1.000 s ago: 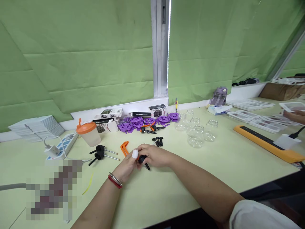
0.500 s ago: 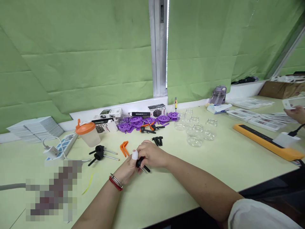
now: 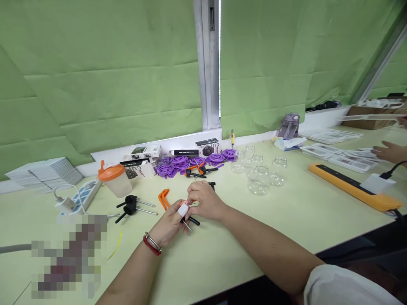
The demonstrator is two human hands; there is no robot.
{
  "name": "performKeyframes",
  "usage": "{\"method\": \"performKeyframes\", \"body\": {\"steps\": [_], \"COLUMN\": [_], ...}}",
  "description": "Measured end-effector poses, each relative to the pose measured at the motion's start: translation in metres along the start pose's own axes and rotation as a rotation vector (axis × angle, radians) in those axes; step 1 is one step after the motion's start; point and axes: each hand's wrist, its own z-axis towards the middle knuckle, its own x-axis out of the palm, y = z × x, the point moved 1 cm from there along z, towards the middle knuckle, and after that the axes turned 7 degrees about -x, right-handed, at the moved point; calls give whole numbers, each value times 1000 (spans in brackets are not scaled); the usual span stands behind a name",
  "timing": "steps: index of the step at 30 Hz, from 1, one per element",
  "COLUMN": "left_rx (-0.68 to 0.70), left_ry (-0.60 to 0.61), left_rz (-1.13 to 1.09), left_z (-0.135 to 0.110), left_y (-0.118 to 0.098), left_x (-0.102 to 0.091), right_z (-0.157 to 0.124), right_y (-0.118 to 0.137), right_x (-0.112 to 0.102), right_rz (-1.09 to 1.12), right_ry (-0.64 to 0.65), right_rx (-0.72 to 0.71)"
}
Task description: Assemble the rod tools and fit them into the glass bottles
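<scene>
Both my hands meet over the pale green table (image 3: pixel 222 254). My left hand (image 3: pixel 168 222), with a white cot on the thumb and a red and silver bracelet at the wrist, is closed on a small black part with a metal pin (image 3: pixel 189 221). My right hand (image 3: pixel 205 199) is pinched together just above it, fingertips on an orange bit at the top of the same part. Two orange angled pieces (image 3: pixel 163 198) lie just left of my hands. A pair of black parts with pins (image 3: pixel 132 204) lies further left.
Purple discs (image 3: pixel 190 163), small boxes (image 3: pixel 144 151) and clear glass domes (image 3: pixel 260 171) sit at the back. An orange-lidded cup (image 3: pixel 113 180) and a power strip (image 3: pixel 81 197) stand left. A long orange bar (image 3: pixel 352 186) and another person's hand (image 3: pixel 389 151) are at right.
My hands have lifted a little off the table and turned the black part, so its pin now points down. The other person's hand at right has put down the card it held.
</scene>
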Motion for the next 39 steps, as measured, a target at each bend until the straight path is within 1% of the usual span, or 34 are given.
{"method": "performKeyframes", "body": {"steps": [2, 4, 6, 7, 8, 9, 10, 12, 13, 16, 21, 28, 32, 34, 36, 39], "left_rx": [6, 21, 47, 60, 72, 81, 89, 100, 106, 125, 139, 161, 169, 172, 180, 192], "left_ry": [-25, -55, -112, -150, -192, -231, -268, -339, -368, -416, -437, -498, -529, -542, -548, -553], "left_rz": [-19, -68, -131, -161, -184, -200, -210, -224, -224, -197, -126, -122, -134, -143, -152, -158], "left_z": [1, 3, 6, 8, 10, 11, 13, 15, 15, 17, 19, 21, 22, 23, 23, 23], "left_y": [0, 1, 2, 2, 3, 3, 3, 4, 4, 4, 7, 9, 10, 11, 11, 11], "left_x": [0, -3, -8, -11, -13, -16, -17, -20, -20, -20, -23, -28, -33, -34, -35, -37], "right_z": [1, 2, -1, -5, -9, -13, -18, -25, -28, -30, -30, -35, -40, -41, -40, -31], "right_y": [-5, -16, -33, -44, -55, -65, -74, -87, -91, -96, -99, -107, -112, -112, -107, -88], "right_x": [-5, -13, -22, -26, -28, -29, -28, -24, -22, -16, -15, -15, -21, -26, -29, -25], "right_rz": [29, 29, -26, -76, -132, -163, -159, -150, -148, -178, -211, -234, -231, -199, -146, -32], "right_ry": [-36, -105, -183, -200, -189, -126, -26, 72, 100, 135, 167, 157, 138, 123, 108, 117], "right_rx": [35, 121, 290, 416, 578, 756, 912, 1040, 1066, 1103, 1133, 1133, 1140, 1116, 1054, 902]}}
